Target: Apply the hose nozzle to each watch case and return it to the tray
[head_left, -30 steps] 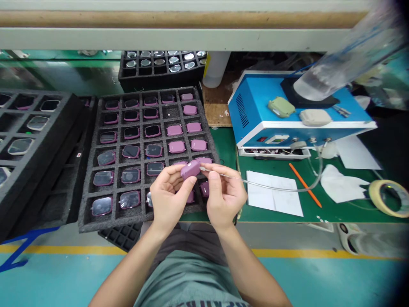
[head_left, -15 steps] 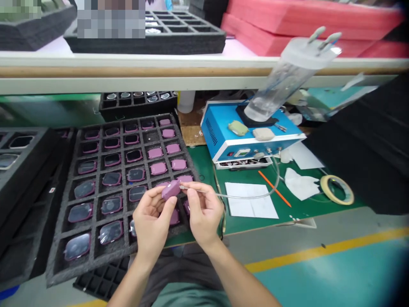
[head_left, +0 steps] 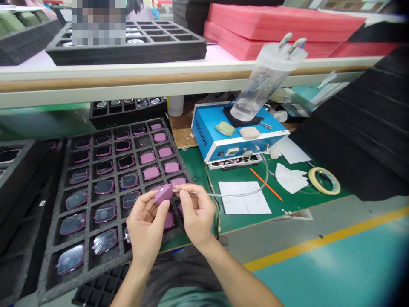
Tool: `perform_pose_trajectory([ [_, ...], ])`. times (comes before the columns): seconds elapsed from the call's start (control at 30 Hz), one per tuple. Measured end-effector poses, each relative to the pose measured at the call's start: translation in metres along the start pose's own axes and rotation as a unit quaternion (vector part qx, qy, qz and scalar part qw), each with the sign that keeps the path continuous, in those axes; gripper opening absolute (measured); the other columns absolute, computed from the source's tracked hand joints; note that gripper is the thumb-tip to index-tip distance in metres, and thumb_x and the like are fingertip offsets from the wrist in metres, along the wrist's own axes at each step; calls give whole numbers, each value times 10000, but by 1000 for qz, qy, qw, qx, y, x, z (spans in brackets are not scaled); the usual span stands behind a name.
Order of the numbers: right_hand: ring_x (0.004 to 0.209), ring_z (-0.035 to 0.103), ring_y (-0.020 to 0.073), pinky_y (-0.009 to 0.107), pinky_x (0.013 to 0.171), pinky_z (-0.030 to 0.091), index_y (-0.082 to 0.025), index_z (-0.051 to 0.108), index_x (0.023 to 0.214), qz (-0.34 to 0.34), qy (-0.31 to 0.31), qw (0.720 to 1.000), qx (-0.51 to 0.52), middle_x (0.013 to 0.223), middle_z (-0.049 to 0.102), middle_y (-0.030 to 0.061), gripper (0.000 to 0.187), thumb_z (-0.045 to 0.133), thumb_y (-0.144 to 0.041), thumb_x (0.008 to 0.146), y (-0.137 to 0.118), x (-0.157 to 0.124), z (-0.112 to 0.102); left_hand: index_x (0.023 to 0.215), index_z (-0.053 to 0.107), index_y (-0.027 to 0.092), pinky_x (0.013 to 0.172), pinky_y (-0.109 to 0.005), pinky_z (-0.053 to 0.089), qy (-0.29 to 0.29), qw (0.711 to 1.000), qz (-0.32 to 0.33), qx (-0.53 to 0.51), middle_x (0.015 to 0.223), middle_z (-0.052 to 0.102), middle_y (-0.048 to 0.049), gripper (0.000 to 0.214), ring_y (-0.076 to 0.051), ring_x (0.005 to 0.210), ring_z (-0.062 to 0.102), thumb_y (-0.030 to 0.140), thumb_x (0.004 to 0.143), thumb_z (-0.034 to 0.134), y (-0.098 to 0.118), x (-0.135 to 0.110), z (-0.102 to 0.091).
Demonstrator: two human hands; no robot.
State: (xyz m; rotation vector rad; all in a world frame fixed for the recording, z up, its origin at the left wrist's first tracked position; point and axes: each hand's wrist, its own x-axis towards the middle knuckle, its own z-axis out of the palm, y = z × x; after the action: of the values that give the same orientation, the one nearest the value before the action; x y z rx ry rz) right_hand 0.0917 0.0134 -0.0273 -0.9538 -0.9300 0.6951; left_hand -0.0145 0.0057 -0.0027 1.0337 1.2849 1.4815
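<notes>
My left hand (head_left: pixel 145 226) pinches a small purple casing (head_left: pixel 163 193) above the near right corner of a black foam tray (head_left: pixel 47 264). My right hand (head_left: pixel 195 213) pinches the metal nozzle (head_left: pixel 181 191) of a thin clear tube (head_left: pixel 243 194), and the tip touches the casing's right end. The tube runs right to a blue machine (head_left: pixel 207 136). The tray's cells hold several purple casings (head_left: pixel 150 172), some face down, some with glassy screens up.
A clear cylinder (head_left: pixel 262 85) leans on the blue machine. White paper (head_left: pixel 243 197), an orange pen (head_left: pixel 266 183), a crumpled wipe (head_left: pixel 290 178) and a tape roll (head_left: pixel 324 180) lie on the green mat. Black foam (head_left: pixel 361 140) rises at right. Shelf above carries more foam trays (head_left: pixel 128 47) and pink foam sheets (head_left: pixel 271 25).
The view has tilted up and swung right, showing the upper shelf. Both hands hold the same pose, casing and nozzle still together.
</notes>
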Motion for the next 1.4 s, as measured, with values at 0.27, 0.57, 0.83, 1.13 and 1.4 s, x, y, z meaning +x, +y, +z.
perform_pose_trajectory([
  [0.27,872,818,166,272,795,692,-215,729,1013,3,4,1000,-18,968,823,59,92,645,-250,1003,-1,1,0,1070,725,165,886,-260,667,2,1000,-2,5,1076,843,-107,352,-214,959,830,312,805,905,0,0,1],
  [0.57,868,819,162,264,789,687,-225,735,1012,4,7,1000,-10,962,823,48,89,648,-240,1001,-1,1,0,1073,727,170,898,-274,668,1,1000,-6,7,1086,841,-111,360,-224,974,828,322,801,907,1,0,1],
  [0.83,860,817,164,269,789,687,-218,732,1005,8,6,1000,-14,954,822,52,90,647,-246,1001,-1,0,1,1084,725,169,897,-270,666,-2,1000,-7,9,1098,838,-114,375,-224,983,827,332,800,909,0,0,0],
  [1.13,849,819,167,272,783,691,-216,729,1000,11,6,1000,-12,947,823,55,88,648,-251,998,-1,1,1,1071,722,168,890,-326,682,0,1000,-2,18,1083,837,-124,388,-256,973,829,358,790,911,1,0,1],
  [1.4,857,816,159,261,789,688,-218,728,1014,8,3,1000,-5,956,816,52,86,647,-243,1005,0,0,0,1073,719,170,903,-332,680,-2,1000,0,19,1093,836,-128,387,-260,986,828,363,795,908,1,0,1],
])
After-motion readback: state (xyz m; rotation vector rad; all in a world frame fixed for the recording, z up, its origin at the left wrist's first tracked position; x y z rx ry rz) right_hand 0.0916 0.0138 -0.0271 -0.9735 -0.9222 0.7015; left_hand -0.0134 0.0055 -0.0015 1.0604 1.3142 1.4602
